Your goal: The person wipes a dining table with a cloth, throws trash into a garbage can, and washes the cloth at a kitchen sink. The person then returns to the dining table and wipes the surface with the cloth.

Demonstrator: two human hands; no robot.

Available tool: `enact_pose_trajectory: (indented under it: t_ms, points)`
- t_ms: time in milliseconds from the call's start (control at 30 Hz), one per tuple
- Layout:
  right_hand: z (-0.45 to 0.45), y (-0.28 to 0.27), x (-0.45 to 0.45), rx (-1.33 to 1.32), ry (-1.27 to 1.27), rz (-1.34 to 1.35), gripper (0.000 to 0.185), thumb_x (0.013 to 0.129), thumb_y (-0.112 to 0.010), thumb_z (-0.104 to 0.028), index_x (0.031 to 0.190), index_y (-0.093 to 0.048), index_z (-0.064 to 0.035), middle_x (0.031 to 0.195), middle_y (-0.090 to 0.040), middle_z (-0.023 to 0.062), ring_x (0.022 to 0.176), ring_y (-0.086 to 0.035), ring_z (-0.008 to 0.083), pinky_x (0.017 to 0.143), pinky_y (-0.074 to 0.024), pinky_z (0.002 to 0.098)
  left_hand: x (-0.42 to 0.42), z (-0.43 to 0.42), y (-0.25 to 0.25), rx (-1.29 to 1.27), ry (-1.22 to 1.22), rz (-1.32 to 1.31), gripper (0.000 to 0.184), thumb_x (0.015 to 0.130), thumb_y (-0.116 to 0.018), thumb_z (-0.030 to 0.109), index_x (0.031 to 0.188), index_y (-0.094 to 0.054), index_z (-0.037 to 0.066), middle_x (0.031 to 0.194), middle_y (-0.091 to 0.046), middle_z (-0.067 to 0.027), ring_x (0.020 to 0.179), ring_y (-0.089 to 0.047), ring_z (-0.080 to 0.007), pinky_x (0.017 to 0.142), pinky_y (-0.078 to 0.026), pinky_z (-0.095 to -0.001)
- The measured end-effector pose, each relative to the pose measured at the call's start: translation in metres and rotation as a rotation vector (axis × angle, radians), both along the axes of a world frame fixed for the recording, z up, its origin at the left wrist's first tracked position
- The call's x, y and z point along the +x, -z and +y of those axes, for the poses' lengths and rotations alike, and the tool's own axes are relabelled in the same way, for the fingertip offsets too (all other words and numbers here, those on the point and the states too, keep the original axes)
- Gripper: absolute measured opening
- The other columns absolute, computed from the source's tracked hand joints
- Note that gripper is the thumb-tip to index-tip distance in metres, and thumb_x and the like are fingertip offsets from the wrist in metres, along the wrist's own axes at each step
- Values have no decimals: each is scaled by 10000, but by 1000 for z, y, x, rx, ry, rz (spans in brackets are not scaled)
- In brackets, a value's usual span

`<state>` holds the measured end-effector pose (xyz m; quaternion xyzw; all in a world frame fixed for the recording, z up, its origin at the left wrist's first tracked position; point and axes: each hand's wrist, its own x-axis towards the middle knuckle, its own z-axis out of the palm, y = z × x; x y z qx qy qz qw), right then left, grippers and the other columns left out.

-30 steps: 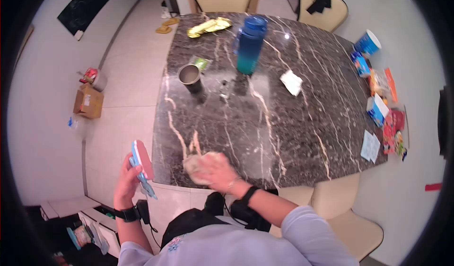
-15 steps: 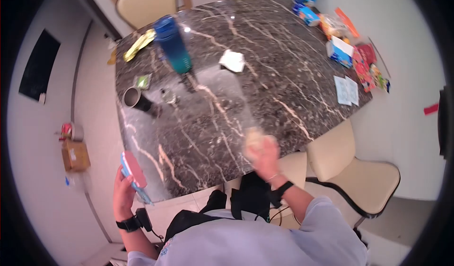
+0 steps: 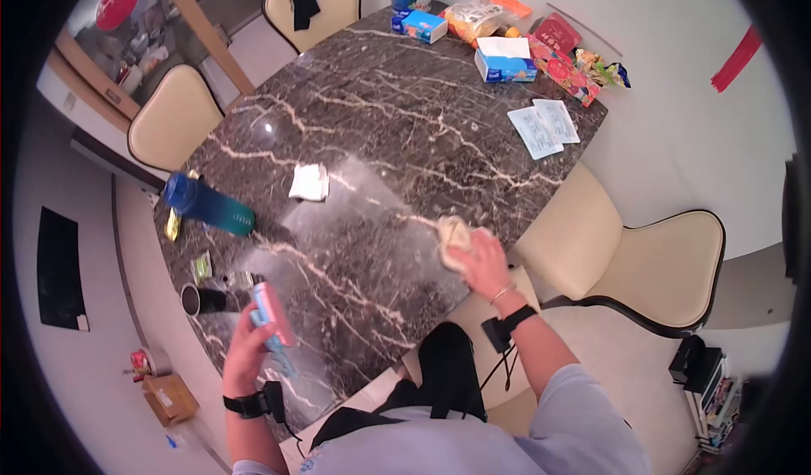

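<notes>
Right hand (image 3: 483, 266) closed over the beige cloth (image 3: 454, 243), fingers forward, palm low over the dark marbled surface (image 3: 380, 103), near its edge by the closest chair (image 3: 625, 255). Cloth bunched, long axis roughly away from the body. Right forearm angled forward and leftward. Left hand (image 3: 247, 347) raised, grasping a pink-and-blue item (image 3: 273, 316), possibly a brush; its long axis slants from upper left to lower right, near the dark cup (image 3: 203, 299).
</notes>
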<state>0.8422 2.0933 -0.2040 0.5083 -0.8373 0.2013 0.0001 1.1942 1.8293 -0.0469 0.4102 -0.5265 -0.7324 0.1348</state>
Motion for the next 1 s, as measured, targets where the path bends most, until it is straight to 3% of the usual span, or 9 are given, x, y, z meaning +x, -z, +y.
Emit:
enact_pose_trajectory:
  t_ms: [200,333,433,500,567,600,800,867,1000]
  points:
    - [-24,18,-121,-118,408,46,524,698,-708,-145,1196,-579,-244,1305,-442,169,1237,-389,372,1037,-292,507,-139,19,1,-91,301,-81,669,764,-746,144,1311,-384,14,1016,-578,-64,915,-583,-166,829,-469,-320]
    - [-33,29,-137,-96,455,72,586,679,-719,-162,1233,-552,-255,1340,-415,179,1260,-370,372,1048,-280,497,-174,30,3,-134,387,-115,694,752,-767,197,1312,-390,33,971,-583,-58,913,-582,-155,807,-472,-308]
    - [-30,38,-144,-132,380,190,601,665,-718,-186,1240,-548,-232,1258,-478,203,1211,-410,381,1017,-311,496,-143,22,9,-326,505,-339,730,723,-786,248,1307,-398,45,967,-581,-58,911,-576,-143,802,-467,-301]
    - [-27,30,-142,-100,339,150,599,667,-710,-170,1241,-548,-223,1262,-470,218,1192,-420,390,1007,-328,488,-95,12,24,-321,443,-436,777,673,-802,292,1301,-406,64,1010,-601,-119,935,-601,-213,825,-463,-333]
    - [-25,38,-141,-138,323,153,635,655,-710,-123,1260,-538,-215,1266,-462,223,1194,-412,402,1016,-328,480,-37,6,35,-676,531,-627,812,635,-807,308,1302,-404,81,1073,-602,-196,1007,-595,-320,868,-455,-369]
    - [-27,38,-137,-111,347,122,630,655,-708,-111,1255,-543,-209,1290,-441,222,1196,-408,403,1015,-330,475,-11,6,32,-609,480,-705,832,606,-809,301,1302,-403,95,1146,-572,-241,1072,-558,-381,896,-446,-394]
    - [-76,59,-76,-49,320,167,675,701,-713,-179,1324,-455,-224,1318,-393,248,1259,-323,433,1052,-266,519,105,21,59,-653,303,-881,847,608,-790,234,1325,-366,79,1193,-545,-227,1065,-556,-381,892,-464,-413]
    - [-117,43,-27,-48,198,218,639,707,-699,-204,1308,-480,-213,1256,-423,243,1187,-370,432,994,-316,527,117,24,64,-743,309,-900,862,614,-769,197,1355,-339,100,1192,-542,-213,1038,-565,-390,859,-484,-426]
    - [-204,35,78,-104,-129,44,593,676,-677,-223,1253,-541,-195,1283,-422,230,1217,-356,410,1026,-252,543,129,22,74,-858,330,-911,913,614,-765,188,1399,-300,146,1123,-587,-161,979,-598,-350,794,-510,-417]
